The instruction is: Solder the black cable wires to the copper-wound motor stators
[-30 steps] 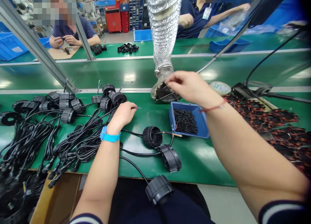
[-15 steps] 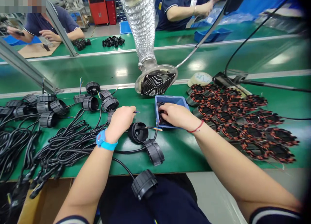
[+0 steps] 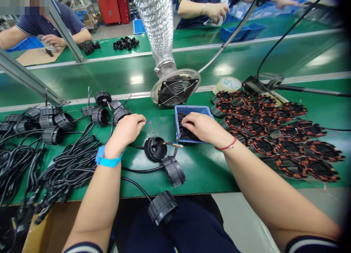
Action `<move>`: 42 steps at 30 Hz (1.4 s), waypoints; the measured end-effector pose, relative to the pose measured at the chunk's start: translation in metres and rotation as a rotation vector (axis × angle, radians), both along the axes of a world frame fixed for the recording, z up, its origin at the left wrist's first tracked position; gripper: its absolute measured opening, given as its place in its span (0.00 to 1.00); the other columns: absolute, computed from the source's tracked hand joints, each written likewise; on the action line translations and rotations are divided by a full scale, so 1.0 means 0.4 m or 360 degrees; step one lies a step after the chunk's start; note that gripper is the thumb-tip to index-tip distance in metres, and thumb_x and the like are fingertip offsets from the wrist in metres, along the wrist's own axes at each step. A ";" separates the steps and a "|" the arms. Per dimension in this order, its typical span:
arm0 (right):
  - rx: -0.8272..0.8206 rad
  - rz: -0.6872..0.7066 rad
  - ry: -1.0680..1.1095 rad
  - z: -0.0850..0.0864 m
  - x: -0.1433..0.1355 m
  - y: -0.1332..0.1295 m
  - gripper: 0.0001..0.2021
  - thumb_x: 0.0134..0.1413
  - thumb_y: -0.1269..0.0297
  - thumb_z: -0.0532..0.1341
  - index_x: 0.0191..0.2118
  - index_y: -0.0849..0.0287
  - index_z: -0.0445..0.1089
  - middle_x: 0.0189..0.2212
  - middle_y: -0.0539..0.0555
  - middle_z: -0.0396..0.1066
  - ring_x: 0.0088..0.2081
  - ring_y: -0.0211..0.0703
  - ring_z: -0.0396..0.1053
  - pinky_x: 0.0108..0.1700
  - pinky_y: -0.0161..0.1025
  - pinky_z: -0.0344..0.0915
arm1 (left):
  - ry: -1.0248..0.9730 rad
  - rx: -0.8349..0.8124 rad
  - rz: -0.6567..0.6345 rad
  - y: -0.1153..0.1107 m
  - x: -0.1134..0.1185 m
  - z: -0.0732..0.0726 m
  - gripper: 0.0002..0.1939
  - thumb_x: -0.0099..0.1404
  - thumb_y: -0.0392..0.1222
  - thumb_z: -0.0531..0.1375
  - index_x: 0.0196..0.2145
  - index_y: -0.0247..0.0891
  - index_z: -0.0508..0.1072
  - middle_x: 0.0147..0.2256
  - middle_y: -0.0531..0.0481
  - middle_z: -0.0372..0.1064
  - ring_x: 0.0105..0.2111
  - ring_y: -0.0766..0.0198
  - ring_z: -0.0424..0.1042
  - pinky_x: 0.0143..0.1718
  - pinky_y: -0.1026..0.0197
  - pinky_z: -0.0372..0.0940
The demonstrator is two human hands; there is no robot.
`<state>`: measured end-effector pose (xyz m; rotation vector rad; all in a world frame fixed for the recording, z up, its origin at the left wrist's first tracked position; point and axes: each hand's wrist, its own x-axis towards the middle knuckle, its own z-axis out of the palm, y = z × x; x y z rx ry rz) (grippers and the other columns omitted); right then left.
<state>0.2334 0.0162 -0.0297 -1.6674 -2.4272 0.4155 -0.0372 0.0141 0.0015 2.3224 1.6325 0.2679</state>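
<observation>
My left hand [image 3: 128,130], with a blue wrist strap [image 3: 109,158], is closed in a pinch on thin wires [image 3: 148,122] whose ends stick out past the fingertips. My right hand [image 3: 200,125] reaches into a small blue bin [image 3: 194,109] of thin black pieces [image 3: 186,133]. Its thumb and fingers come together at the pieces; what lies between them is hidden. Between the hands, a round black housing [image 3: 155,148] sits with coloured wires [image 3: 175,145] coming out. A second black ring-shaped housing [image 3: 174,171] is just in front of it.
Bundled black cables [image 3: 74,161] and more black housings [image 3: 52,135] cover the left side. Several wound copper coils [image 3: 260,127] stand at right beside a tape roll [image 3: 227,85]. A fan on a duct [image 3: 177,92] hangs ahead. One housing [image 3: 163,207] lies at my lap. Two people work across the bench.
My left hand has drawn left and slightly up with the wires. My right hand stays in the bin, shifted slightly, its fingers closer together. The co-workers' arms have moved.
</observation>
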 end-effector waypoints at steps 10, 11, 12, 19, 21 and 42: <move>-0.0164 -0.0283 0.0861 0.046 0.017 0.036 0.08 0.53 0.60 0.62 0.32 0.56 0.77 0.35 0.52 0.79 0.39 0.46 0.75 0.47 0.43 0.69 | -0.0124 -0.0089 0.0150 -0.001 0.004 0.008 0.07 0.67 0.37 0.55 0.35 0.39 0.73 0.35 0.48 0.76 0.36 0.57 0.72 0.34 0.60 0.58; -0.0168 -0.0302 0.0930 0.046 0.016 0.041 0.09 0.52 0.58 0.63 0.32 0.56 0.77 0.34 0.53 0.79 0.39 0.46 0.75 0.47 0.43 0.69 | -0.0144 -0.0100 0.0163 0.000 0.004 0.008 0.07 0.67 0.37 0.55 0.35 0.39 0.73 0.34 0.48 0.75 0.35 0.58 0.72 0.33 0.60 0.58; -0.0166 -0.0314 0.0995 0.047 0.014 0.045 0.10 0.51 0.55 0.64 0.32 0.56 0.77 0.34 0.53 0.79 0.38 0.46 0.75 0.47 0.44 0.69 | -0.0166 -0.0109 0.0173 0.000 0.003 0.008 0.06 0.66 0.36 0.55 0.34 0.39 0.72 0.34 0.49 0.75 0.35 0.58 0.71 0.33 0.61 0.57; -0.0377 -0.0220 0.1442 0.071 -0.085 0.067 0.17 0.44 0.49 0.69 0.30 0.59 0.74 0.28 0.53 0.76 0.31 0.42 0.74 0.39 0.41 0.71 | -0.0392 -0.0167 0.0223 0.006 -0.015 0.003 0.04 0.66 0.35 0.55 0.33 0.39 0.68 0.31 0.51 0.71 0.32 0.62 0.68 0.32 0.61 0.57; -0.0479 -0.0152 0.1515 0.078 -0.130 0.073 0.14 0.46 0.54 0.69 0.31 0.60 0.73 0.27 0.53 0.75 0.29 0.40 0.74 0.36 0.38 0.70 | -0.0526 -0.0173 0.0210 0.011 -0.024 0.000 0.04 0.65 0.35 0.55 0.33 0.38 0.69 0.30 0.52 0.70 0.31 0.64 0.67 0.33 0.62 0.58; 0.0183 0.0149 0.0993 0.043 -0.245 0.057 0.05 0.53 0.70 0.58 0.32 0.58 0.73 0.28 0.50 0.76 0.30 0.42 0.74 0.37 0.39 0.66 | -0.0915 -0.0046 0.0387 0.028 -0.053 -0.031 0.04 0.65 0.34 0.54 0.32 0.38 0.65 0.29 0.53 0.68 0.30 0.65 0.66 0.35 0.62 0.59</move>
